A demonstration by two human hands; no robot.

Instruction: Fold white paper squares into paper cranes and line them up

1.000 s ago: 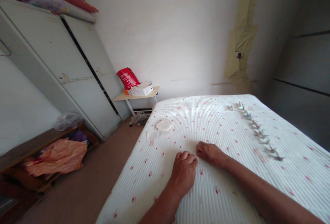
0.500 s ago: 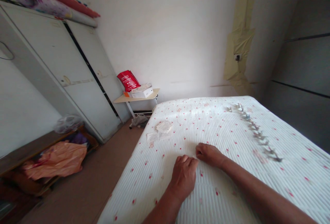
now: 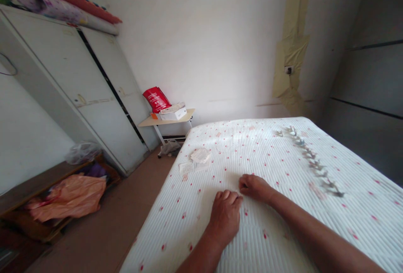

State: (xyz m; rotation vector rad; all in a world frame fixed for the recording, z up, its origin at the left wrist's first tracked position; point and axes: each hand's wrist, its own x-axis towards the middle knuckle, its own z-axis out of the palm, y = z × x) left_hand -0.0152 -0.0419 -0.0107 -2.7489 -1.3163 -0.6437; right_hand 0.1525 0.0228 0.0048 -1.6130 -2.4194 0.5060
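Note:
My left hand (image 3: pixel 226 214) rests on the white quilted bed cover (image 3: pixel 198 239) dotted with red, its fingers curled under. Just ahead and to the right, my right hand (image 3: pixel 253 187) lies on its side with the fingers closed. The two hands are close together, a small gap between them. Whatever they may hold is hidden by the fingers. Beyond my left hand lie a few printed paper pieces (image 3: pixel 200 155). To the right of my right hand runs a line of several small folded paper figures (image 3: pixel 310 152), which look like cranes.
A small table (image 3: pixel 189 115) at the bed's far left corner carries a red bag (image 3: pixel 156 99) and a white box (image 3: pixel 174 115). Along the left stand a grey cabinet (image 3: pixel 91 122) and a low wooden unit with an orange plastic bag (image 3: pixel 72 197). A wall socket (image 3: pixel 289 70) sits beyond the bed.
The view has shifted very slightly. Both hands keep nearly the same place and closed shape, and the papers and folded figures stay where they were.

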